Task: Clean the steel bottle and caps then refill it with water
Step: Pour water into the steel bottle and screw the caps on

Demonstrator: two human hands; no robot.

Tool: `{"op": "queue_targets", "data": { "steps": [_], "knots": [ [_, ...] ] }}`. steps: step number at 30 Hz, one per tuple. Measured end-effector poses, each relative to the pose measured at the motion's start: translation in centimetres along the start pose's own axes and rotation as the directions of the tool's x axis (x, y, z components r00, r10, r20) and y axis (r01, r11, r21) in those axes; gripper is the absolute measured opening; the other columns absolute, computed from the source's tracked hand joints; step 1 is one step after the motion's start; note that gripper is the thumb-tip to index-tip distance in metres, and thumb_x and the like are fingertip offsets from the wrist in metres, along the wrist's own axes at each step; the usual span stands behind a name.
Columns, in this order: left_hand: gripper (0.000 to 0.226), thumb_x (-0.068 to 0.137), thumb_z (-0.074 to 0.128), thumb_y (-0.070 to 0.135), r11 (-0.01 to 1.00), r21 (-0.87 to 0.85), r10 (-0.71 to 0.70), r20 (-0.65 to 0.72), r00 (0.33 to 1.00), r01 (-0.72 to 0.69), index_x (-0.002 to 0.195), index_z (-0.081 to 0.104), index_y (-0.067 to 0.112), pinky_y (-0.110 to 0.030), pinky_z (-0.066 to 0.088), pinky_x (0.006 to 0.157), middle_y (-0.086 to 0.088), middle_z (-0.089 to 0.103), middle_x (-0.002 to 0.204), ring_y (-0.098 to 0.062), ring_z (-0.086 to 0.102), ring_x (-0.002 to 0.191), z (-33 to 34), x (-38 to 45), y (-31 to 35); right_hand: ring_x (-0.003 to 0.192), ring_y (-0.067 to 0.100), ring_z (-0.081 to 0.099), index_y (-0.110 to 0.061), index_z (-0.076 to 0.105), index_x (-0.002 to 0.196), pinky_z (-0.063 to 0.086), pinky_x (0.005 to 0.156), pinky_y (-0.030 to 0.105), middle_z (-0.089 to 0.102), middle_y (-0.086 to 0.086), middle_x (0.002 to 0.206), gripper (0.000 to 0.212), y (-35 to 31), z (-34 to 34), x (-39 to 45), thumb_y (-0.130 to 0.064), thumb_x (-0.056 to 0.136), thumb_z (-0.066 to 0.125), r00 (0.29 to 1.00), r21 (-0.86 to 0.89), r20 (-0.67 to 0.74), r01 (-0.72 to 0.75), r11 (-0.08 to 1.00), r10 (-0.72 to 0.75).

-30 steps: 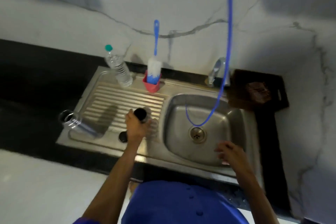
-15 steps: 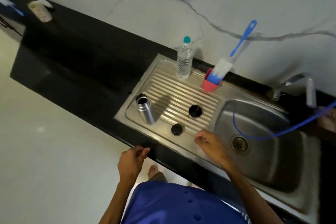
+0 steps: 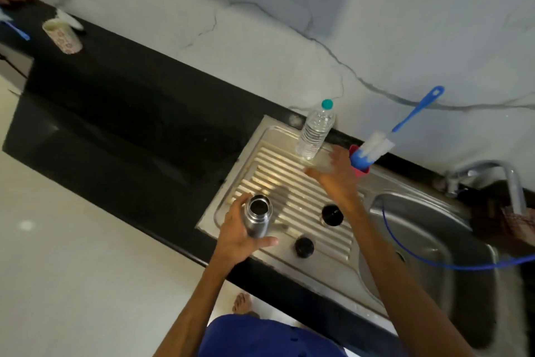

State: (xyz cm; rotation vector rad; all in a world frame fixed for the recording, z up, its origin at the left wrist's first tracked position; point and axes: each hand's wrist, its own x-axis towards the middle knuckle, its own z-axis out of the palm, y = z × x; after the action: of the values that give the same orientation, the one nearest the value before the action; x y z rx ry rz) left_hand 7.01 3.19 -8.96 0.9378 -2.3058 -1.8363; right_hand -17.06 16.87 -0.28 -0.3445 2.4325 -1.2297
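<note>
Two hands are out over the draining board: going from the left, a patterned cup (image 3: 64, 38) sits far off on the black counter (image 3: 121, 125), well apart from the sink. Your left hand (image 3: 241, 236) wraps the steel bottle (image 3: 257, 219) at the board's near-left corner, fingers behind it and thumb stretched across the front at its base; the bottle stands with its mouth open and dark inside. To the right of it, two black caps lie on the ridges of the draining board (image 3: 278, 171): the larger cap (image 3: 332, 214) further back, the small cap (image 3: 304, 246) nearer you, both apart from the bottle. Your right hand (image 3: 337, 177) reaches to the foot of the clear plastic bottle (image 3: 315, 132), fingers spread around its base; motion blur hides whether they have closed on it. Just beside that hand, a blue brush (image 3: 405, 122) leans in a pink holder (image 3: 362, 167). Furthest right, a blue hose (image 3: 419, 258) loops into the sink basin (image 3: 428, 229) below the tap (image 3: 492, 175).
</note>
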Motion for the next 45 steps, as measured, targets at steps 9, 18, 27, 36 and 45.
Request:
{"op": "queue_targets", "data": {
  "steps": [9,18,27,36,45],
  "knots": [
    [0.087,0.060,0.100,0.043,0.999,-0.049,0.012,-0.008,1.000,-0.012,0.133,0.053,0.045,-0.031,0.050,0.106,0.021,0.067,0.126,0.004,0.062,0.117,-0.6,2.4,0.2,0.110,0.028,0.057,-0.016,0.054,0.138,0.039,0.081,0.026,0.054,0.018,0.130,0.053,-8.7,-1.0,10.1,-0.050,0.098,0.060,0.857,-0.484,-0.287,0.256,0.837,-0.428],
    [0.092,0.060,0.094,0.056,0.998,0.054,-0.032,-0.014,0.999,0.033,0.141,0.052,0.040,-0.033,0.053,0.103,0.018,0.066,0.129,-0.001,0.063,0.119,-0.8,3.8,-1.0,0.079,0.014,0.049,-0.004,0.061,0.107,0.035,0.069,0.022,0.060,0.009,0.096,0.053,-8.0,-1.4,12.9,-0.050,0.085,0.077,0.874,-0.533,-0.304,0.174,0.828,-0.380],
    [0.080,0.061,0.095,0.054,0.990,0.131,-0.041,-0.018,0.999,0.043,0.129,0.054,0.050,-0.027,0.053,0.098,0.030,0.066,0.120,0.004,0.064,0.115,-0.5,4.0,-0.9,0.101,0.013,0.061,-0.016,0.060,0.137,0.043,0.081,0.003,0.059,0.010,0.123,0.038,-5.6,0.3,12.0,-0.025,0.100,0.062,0.833,-0.214,-0.402,0.317,0.924,-0.379],
    [0.077,0.062,0.096,0.051,0.996,0.068,-0.055,-0.005,0.998,0.055,0.128,0.059,0.042,-0.041,0.057,0.100,0.019,0.071,0.118,-0.003,0.067,0.113,-0.7,3.4,-0.5,0.135,0.022,0.046,-0.019,0.018,0.157,0.040,0.100,0.024,0.041,0.004,0.152,0.119,-3.6,2.0,12.0,-0.042,0.068,0.093,0.981,0.161,-0.190,-0.015,0.987,0.046],
    [0.078,0.065,0.099,0.035,0.997,-0.001,-0.073,-0.028,0.997,0.073,0.132,0.060,0.040,-0.036,0.054,0.102,0.021,0.071,0.122,-0.001,0.065,0.117,-0.6,2.5,1.1,0.113,0.017,0.065,-0.019,0.059,0.132,0.053,0.093,0.029,0.067,-0.002,0.123,0.081,0.3,3.4,14.0,-0.036,0.063,0.096,0.987,0.168,-0.133,-0.071,0.983,0.094]
  ]
}}
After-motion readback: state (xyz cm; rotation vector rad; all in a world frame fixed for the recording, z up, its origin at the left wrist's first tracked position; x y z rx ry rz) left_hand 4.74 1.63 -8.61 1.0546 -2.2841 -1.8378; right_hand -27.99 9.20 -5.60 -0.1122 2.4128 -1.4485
